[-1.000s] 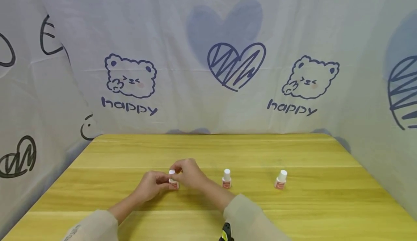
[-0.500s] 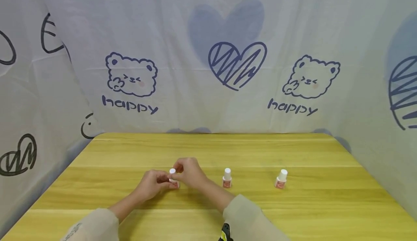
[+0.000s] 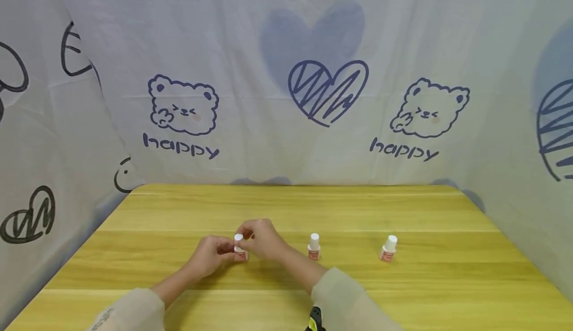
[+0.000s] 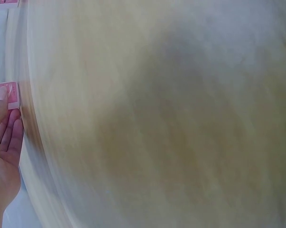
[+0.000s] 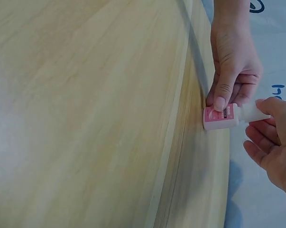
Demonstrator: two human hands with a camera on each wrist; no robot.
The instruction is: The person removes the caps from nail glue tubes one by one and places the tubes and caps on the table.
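Just left of the lower middle of the head view, we see a small white bottle with a pink-red label standing upright on the wooden table, with both hands on it. The left hand pinches the body, its thumb lying over the label, as the right wrist view shows best. The right hand pinches the tall white cap between thumb and fingers, and in the head view those fingers hide part of it. In the left wrist view, the left edge cuts the bottle off so that only a piece of label shows, and we get just a sliver of another label in the upper left corner. The small print is too blurred for us to read. The cap sits on the bottle's neck; what the bottle contains, we cannot make out through its wall. Two similar capped bottles stand well apart at right of centre, the middle bottle and the right-hand bottle, their contents likewise hidden from us. The bottom edge crops both pale sleeves and a black-and-yellow object beside the right cuff. Behind, a printed cloth runs out of frame.
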